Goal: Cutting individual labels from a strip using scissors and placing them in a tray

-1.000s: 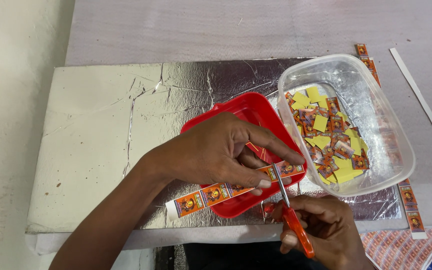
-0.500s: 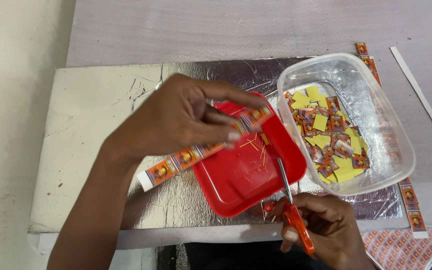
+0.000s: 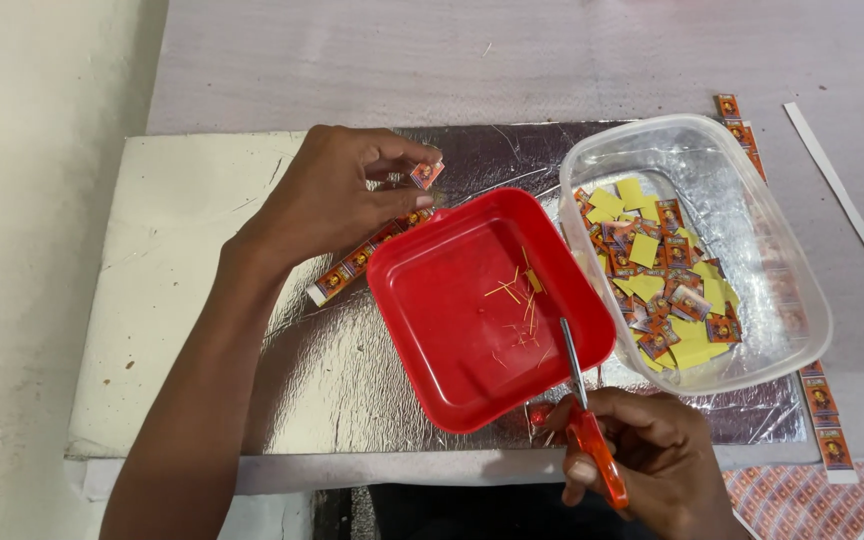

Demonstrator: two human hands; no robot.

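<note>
Your left hand (image 3: 337,195) hangs over the silver board (image 3: 352,370), its fingers curled in a pinch. Thumb and forefinger grip the upper end of a label strip (image 3: 367,252), a narrow run of small orange pictures that slants down to the left under your palm, with its lower end lying on the foil. The top label stands just clear of the red tray's upper left corner.

Your right hand (image 3: 652,460) sits at the near edge of the board, closed around the orange handles of the scissors (image 3: 584,410). The blades are together and point up over the tray's near right part.

The tray (image 3: 422,330) lies tilted on the foil, between your hands, with thin yellow and orange slivers scattered in its floor. Touching its right side is a clear tub (image 3: 792,300), holding a heap of cut labels (image 3: 667,285), some picture side up, some showing yellow backs.

More strips (image 3: 824,415) lie under and beside the tub on the right, and a white paper strip (image 3: 847,205) lies further right on the grey table (image 3: 452,60).
</note>
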